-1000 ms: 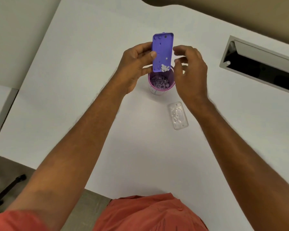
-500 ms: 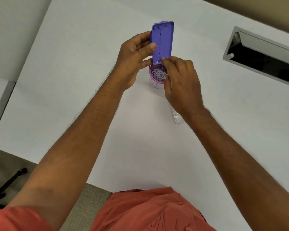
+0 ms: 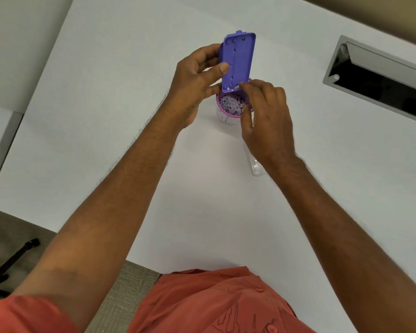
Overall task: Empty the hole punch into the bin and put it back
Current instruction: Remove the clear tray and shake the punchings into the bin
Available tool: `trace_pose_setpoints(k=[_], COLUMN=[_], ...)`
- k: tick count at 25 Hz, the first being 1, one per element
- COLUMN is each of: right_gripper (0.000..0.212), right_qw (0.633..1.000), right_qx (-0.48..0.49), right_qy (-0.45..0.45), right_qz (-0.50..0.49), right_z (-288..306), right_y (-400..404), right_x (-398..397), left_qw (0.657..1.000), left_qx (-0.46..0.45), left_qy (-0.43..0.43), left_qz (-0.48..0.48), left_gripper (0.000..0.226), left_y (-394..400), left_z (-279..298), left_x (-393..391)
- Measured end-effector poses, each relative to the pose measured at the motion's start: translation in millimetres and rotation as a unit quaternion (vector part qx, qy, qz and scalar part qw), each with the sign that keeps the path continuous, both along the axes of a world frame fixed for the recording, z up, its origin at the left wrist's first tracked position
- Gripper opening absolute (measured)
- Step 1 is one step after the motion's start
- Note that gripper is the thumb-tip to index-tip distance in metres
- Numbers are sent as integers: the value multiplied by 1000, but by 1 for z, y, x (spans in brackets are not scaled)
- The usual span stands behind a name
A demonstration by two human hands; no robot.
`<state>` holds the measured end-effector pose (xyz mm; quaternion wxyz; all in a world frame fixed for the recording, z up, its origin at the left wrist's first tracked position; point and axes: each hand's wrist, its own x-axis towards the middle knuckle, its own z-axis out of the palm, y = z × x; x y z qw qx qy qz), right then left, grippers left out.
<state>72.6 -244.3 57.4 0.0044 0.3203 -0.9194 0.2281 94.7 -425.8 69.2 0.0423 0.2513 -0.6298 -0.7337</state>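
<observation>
My left hand [image 3: 194,82] grips a purple hole punch [image 3: 238,59], held upright with its open underside facing me, directly over a small pink-rimmed bin [image 3: 227,114]. The bin is full of pale paper dots. A few dots cling to the punch's lower edge. My right hand [image 3: 265,116] hovers at the bin's right side, fingers curled, fingertips touching that lower edge among the dots. The clear plastic bottom cover [image 3: 257,167] lies flat on the table, mostly hidden under my right wrist.
The white table [image 3: 120,97] spreads around the bin. A metal-framed cable slot [image 3: 380,79] is sunk into it at the right. The table's near edge runs above my orange shirt [image 3: 214,304]. Grey floor and a black chair leg show at lower left.
My right hand moved in from beside the punch to its lower edge and now covers the clear cover. Fewer dots cling to the punch. My left hand has kept its hold.
</observation>
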Motion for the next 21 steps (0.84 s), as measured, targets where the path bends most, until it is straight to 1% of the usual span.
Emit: trace_pose_setpoints(k=[6,9,12,15,17,19,21], right_gripper=[42,38,34,32,29,28,30], right_qw=[1000,998,980,926,884,838,799], right_qx=[5,-40,-128,-234,-289,-339,-374], right_qy=[-16,-57,-141,-252,-305,-355,-398], right_qz=[21,-4,-64,-158,-206,-237,-251], right_z=[-2,-3,0,8,12,18,23], right_y=[0,4,6,5,6,7,7], right_x=[2,-1,-2,-4,-6,-6,-4], left_qw=[1000,999,995,986,977,968,963], left_qx=[-21,-43,-85,-152,-198,-235,-245], left_qy=[14,25,36,52,66,73,87], left_qz=[-2,-9,-23,-34,-43,-55,-67], left_gripper=[42,43,46,49,48,46,44], left_y=[2,6,10,14,17,21,26], left_z=[1,0,-2,-2,-4,-7,-10], left_x=[2,5,9,11,11,13,17])
